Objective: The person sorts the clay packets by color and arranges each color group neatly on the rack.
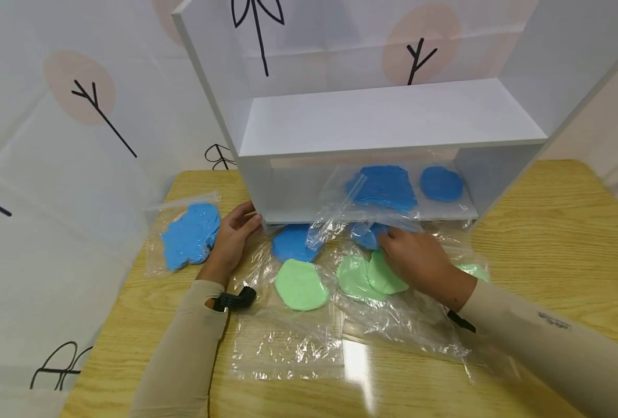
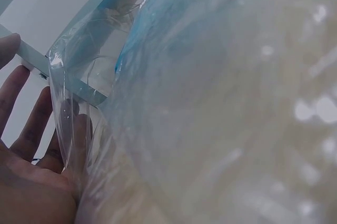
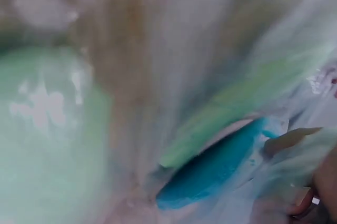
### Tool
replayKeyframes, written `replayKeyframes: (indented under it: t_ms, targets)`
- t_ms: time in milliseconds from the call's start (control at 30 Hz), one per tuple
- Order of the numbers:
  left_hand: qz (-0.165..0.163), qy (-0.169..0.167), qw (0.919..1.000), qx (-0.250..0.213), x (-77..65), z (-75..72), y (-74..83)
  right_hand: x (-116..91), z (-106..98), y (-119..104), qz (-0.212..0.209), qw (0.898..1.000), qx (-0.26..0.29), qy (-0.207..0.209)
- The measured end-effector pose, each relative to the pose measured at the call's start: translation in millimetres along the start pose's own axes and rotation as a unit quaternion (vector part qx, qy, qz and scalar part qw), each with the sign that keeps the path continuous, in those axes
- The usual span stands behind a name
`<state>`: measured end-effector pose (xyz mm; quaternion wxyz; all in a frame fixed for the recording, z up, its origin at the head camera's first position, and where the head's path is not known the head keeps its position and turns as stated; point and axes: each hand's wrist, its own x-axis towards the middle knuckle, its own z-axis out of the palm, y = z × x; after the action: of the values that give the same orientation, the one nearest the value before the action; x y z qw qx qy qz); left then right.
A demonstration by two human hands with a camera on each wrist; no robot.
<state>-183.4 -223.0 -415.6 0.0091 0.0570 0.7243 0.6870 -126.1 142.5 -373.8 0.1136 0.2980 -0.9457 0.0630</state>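
Observation:
My left hand (image 1: 230, 238) lies by the lower left corner of the white shelf unit (image 1: 392, 116). In the left wrist view its fairly straight fingers (image 2: 37, 119) touch the board's edge, with clear plastic beside them. At the front of the bottom compartment, my right hand (image 1: 419, 258) pinches a clear bag (image 1: 403, 223) at a blue dough-like piece (image 1: 366, 235). Flat green pieces (image 1: 358, 276) lie below that hand in clear plastic. The right wrist view, partly blurred, shows a blue piece (image 3: 210, 166) near the fingertips, whose exact hold is partly hidden.
Inside the bottom compartment lie a large blue piece (image 1: 387, 187) and a round one (image 1: 441, 183) in clear bags. Another blue piece (image 1: 293, 242) and a green disc (image 1: 301, 284) lie in front. A bagged blue piece (image 1: 191, 235) rests left on the wooden table (image 1: 565, 244).

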Motion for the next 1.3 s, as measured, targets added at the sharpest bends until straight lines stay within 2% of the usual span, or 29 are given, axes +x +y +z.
replayKeyframes:
  t_ms: [167, 400, 600, 867, 1167, 1300]
  targets:
    - [0.0, 0.002, 1.0, -0.001, -0.2, 0.6, 0.5, -8, -11, -5, -0.036, 0.998, 0.006, 0.045]
    - [0.0, 0.003, 1.0, 0.002, -0.3, 0.5, -0.1, -15, -26, -6, -0.069, 0.996, 0.005, 0.061]
    - [-0.001, 0.004, 1.0, 0.001, -0.5, 0.2, -0.7, -17, -38, -6, -0.09, 0.99, 0.006, 0.104]
    - [-0.004, 0.006, 1.0, 0.0, -0.8, 0.4, 0.1, -17, -51, -8, -0.114, 0.986, 0.015, 0.122]
    - [-0.002, 0.005, 1.0, -0.003, 0.1, 0.0, -1.3, -16, -63, -7, -0.115, 0.98, 0.01, 0.162]
    - [-0.001, 0.005, 1.0, -0.006, 0.2, 0.0, -1.3, -17, -68, -5, -0.108, 0.978, 0.033, 0.175]
